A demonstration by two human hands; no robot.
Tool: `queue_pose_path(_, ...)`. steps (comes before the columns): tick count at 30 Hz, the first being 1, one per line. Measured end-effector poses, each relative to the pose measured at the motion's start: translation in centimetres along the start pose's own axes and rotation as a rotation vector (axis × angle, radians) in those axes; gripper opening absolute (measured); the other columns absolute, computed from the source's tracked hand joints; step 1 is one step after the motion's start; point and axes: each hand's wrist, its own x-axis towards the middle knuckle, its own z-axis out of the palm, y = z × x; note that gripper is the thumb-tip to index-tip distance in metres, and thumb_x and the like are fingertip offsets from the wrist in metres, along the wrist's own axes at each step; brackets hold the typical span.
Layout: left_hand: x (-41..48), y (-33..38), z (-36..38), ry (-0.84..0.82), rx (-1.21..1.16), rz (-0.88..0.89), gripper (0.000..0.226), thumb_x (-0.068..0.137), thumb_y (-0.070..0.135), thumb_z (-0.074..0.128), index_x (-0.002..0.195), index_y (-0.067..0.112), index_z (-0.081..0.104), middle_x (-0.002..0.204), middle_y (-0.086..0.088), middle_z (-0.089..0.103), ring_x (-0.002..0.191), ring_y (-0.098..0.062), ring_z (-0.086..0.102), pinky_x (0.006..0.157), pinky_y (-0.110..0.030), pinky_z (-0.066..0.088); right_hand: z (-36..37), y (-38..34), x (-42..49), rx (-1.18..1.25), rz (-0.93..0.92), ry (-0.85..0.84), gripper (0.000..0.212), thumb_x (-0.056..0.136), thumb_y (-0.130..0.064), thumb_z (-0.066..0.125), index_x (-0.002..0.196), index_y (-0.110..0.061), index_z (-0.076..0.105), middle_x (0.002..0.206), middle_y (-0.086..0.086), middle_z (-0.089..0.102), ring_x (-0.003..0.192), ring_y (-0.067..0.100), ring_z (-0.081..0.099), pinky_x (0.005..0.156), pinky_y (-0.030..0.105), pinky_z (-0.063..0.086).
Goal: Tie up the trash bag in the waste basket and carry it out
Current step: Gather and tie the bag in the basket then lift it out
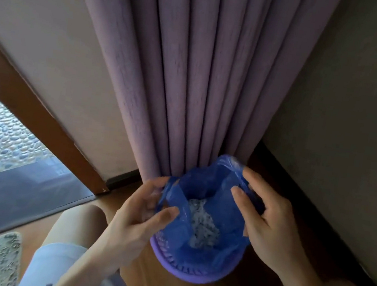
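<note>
- Blue trash bag (202,192), still lining purple waste basket (192,270), pulled up between both hands.
- Left hand (140,211) pinching bag's left edge; right hand (262,215) gripping right edge.
- Gathering step, apparently; mouth still open, no knot.
- Next: edges brought together, crossed, tied.

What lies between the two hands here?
In the head view, the open mouth of the blue bag spans from the left hand to the right hand, with whitish trash inside it.
</note>
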Motion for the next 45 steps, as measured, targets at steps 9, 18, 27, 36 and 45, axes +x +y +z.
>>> queue_pose_path(9,2.1,3.1,-0.6,-0.089,-0.08,-0.144,0.058,0.068,0.029,0.076,0.123,0.011,0.065,0.083,-0.012,0.062,0.072,-0.02,0.062,0.086,-0.045,0.055,-3.0,-1.5,2.5,-0.255,0.06,0.005,0.012,0.097,-0.039,0.054,0.086,-0.034,0.056,0.065,-0.005,0.061,0.05,0.012,0.062,0.053,0.047,0.056)
queue_pose_path(18,7.3,3.2,0.6,-0.099,0.062,0.026,0.037,0.076,0.026,0.074,0.093,-0.006,0.067,0.108,-0.011,0.069,0.092,-0.022,0.064,0.079,-0.026,0.052,-4.4,1.7,6.2,0.001,0.101,-0.12,0.019,0.077,-0.046,0.079,0.067,-0.032,0.073,0.09,-0.01,0.061,0.085,0.003,0.063,0.079,0.028,0.05)
queue_pose_path(27,10.7,1.7,2.7,-0.289,-0.263,0.253,0.027,0.087,0.007,0.056,0.114,0.012,0.054,0.088,-0.018,0.053,0.073,-0.03,0.059,0.069,-0.04,0.051,-1.5,3.9,5.3,0.659,0.083,-0.247,0.072,0.088,-0.036,0.072,0.149,-0.049,0.036,0.074,0.016,0.059,0.071,0.02,0.068,0.101,0.044,0.051)
queue_pose_path(36,7.8,0.9,3.4,-0.391,-0.498,0.202,0.019,0.091,0.006,0.048,0.107,0.015,0.047,0.071,-0.004,0.03,0.057,-0.016,0.028,0.053,-0.031,0.022,4.3,3.4,2.5,0.242,0.227,-0.5,0.06,0.076,-0.027,0.085,0.13,-0.031,0.057,0.125,-0.01,0.068,0.12,0.009,0.063,0.1,0.035,0.054)
queue_pose_path(45,6.9,-3.0,1.7,-0.366,0.145,0.198,0.088,0.07,0.035,0.088,0.136,0.01,0.035,0.139,-0.017,0.053,0.132,-0.037,0.05,0.11,-0.055,0.041,4.5,2.8,2.0,0.303,0.229,-0.131,0.003,0.092,-0.02,0.07,0.092,-0.022,0.072,0.084,-0.007,0.077,0.085,0.009,0.073,0.077,0.025,0.058)
